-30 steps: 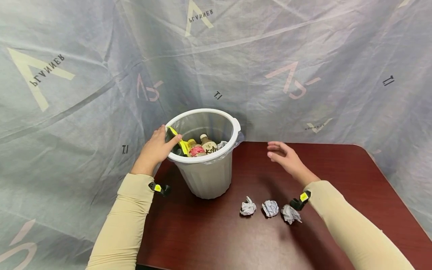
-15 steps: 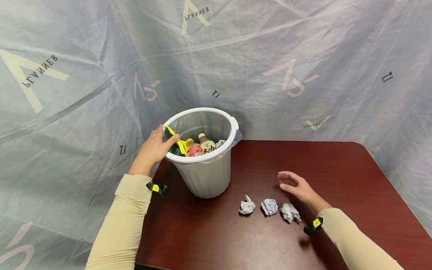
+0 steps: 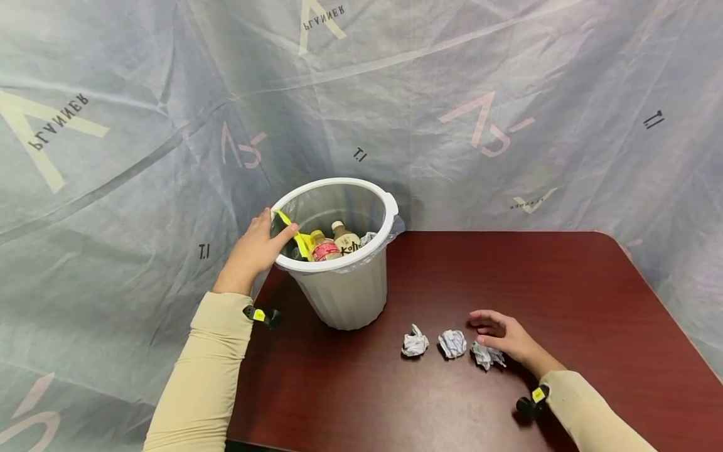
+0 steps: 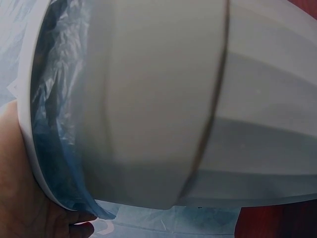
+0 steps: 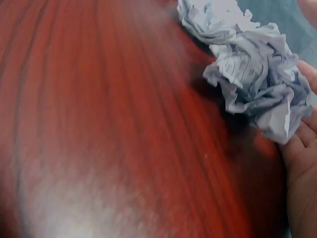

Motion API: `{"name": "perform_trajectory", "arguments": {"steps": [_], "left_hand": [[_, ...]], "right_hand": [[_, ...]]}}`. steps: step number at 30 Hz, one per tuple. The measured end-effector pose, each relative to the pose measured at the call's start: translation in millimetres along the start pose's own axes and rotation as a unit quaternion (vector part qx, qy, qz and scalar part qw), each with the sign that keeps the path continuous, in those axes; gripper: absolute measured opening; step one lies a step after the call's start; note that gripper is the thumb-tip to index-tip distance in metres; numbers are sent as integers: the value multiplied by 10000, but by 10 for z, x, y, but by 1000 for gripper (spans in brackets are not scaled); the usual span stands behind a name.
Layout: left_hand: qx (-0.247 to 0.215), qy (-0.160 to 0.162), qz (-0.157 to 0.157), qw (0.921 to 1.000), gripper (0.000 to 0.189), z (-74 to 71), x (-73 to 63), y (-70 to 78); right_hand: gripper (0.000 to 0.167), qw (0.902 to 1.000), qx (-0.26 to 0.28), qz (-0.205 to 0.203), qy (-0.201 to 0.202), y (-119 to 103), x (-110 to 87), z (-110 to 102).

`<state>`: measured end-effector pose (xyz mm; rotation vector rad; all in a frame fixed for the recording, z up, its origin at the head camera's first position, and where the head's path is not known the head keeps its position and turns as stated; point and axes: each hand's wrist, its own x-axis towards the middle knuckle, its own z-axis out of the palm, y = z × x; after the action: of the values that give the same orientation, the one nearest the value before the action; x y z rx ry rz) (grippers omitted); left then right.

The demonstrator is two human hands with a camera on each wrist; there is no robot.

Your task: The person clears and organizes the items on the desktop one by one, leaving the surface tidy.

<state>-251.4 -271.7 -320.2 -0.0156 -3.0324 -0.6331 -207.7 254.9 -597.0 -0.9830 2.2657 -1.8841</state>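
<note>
Beige sleeves [image 3: 202, 364]; black wrist cameras [image 3: 272, 319], yellow tags [image 3: 258, 315].

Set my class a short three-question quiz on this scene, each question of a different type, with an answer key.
1. How many crumpled paper balls lie on the table?
2. True or false: the left hand touches the trash bin.
3. Which paper ball on the table is nearest the right hand?
A) leftmost
B) middle
C) rightmost

Key:
1. Three
2. True
3. C
</note>
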Motion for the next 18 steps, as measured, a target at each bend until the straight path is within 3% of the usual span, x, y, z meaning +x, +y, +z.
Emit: {"name": "perform_trajectory", "arguments": {"steps": [8,18], "left_hand": [[12,14,16,10000,107,-12,-4,8],[50,-20,4,10000,107,-13,-20,9]], "right_hand": [[56,9955,-798,-436,-270,19,-143,-30],[44,9826,-1849,-56,169,42,-208,-3]]}}
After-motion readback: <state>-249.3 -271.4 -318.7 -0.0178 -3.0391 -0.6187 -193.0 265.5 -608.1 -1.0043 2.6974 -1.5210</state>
